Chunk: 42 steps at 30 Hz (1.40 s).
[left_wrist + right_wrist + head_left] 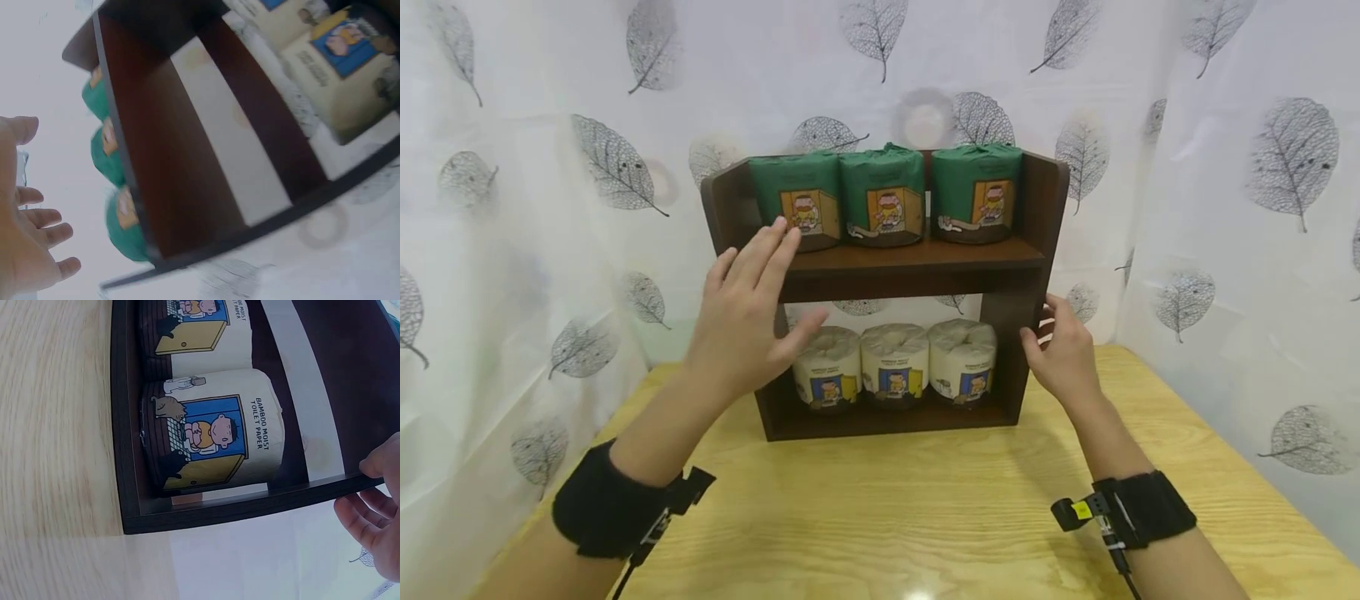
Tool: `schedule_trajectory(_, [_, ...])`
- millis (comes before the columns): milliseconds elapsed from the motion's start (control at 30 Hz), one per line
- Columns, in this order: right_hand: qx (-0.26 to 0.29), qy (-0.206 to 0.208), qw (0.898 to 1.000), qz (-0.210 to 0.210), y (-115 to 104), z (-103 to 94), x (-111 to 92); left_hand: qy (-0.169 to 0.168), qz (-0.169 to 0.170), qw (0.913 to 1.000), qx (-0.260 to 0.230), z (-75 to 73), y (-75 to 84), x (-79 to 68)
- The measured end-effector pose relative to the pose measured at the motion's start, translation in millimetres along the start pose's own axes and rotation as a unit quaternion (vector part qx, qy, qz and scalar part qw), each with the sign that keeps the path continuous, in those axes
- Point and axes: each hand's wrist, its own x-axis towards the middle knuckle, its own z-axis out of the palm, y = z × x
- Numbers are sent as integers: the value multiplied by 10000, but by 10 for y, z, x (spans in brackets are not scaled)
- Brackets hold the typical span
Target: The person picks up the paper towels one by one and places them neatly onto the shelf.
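A dark brown two-tier wooden shelf (917, 282) stands on the table. On its upper tier are three toilet rolls in green wrappers (883, 179); the lower tier holds three toilet rolls in cream wrappers (895, 350). My left hand (745, 308) is raised before the shelf's left side, fingers straight and thumb spread, holding nothing. It overlaps the leftmost green roll in the head view. With thumb inside and fingers outside, my right hand (1063, 350) grips the edge of the right side panel. The right wrist view shows this hand (381, 506) around the panel's edge.
The light wood-grain table (880, 508) extends in front of the shelf and to both sides. White curtains with grey leaf prints (550, 250) hang behind it and at left and right. Black straps with small cameras (617, 500) sit on both wrists.
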Motion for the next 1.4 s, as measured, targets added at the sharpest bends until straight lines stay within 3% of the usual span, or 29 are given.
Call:
schedule_trajectory(233, [12,-282,9995,163,0,-75,57,616,-686,9953,-297,22,-132,-279])
schedule_trajectory(433, [-59,-484,9983,315,32,-118,20,1105,-1012,9872,-547,204,-178,-526])
schedule_trajectory(667, [-38,-526,9983,234,19,-134,-47,731,-1465,9837,-737,459,-280,-827])
schedule_trajectory(867, [-285,-572,9977,223,-6,-199,-71,749,-1781,9756,-1041,630,-341,-968])
schedule_trajectory(1100, [-385,-497,9978,197,-7,-257,21,424,-2077,9729,-924,826,-434,-963])
schedule_trajectory(1233, [-477,-479,9971,336,8,-259,6,150,-2063,9745,-872,941,-470,-996])
schedule_trajectory(1400, [-535,-383,9971,379,11,-237,-19,163,-1994,9757,-896,965,-457,-1011])
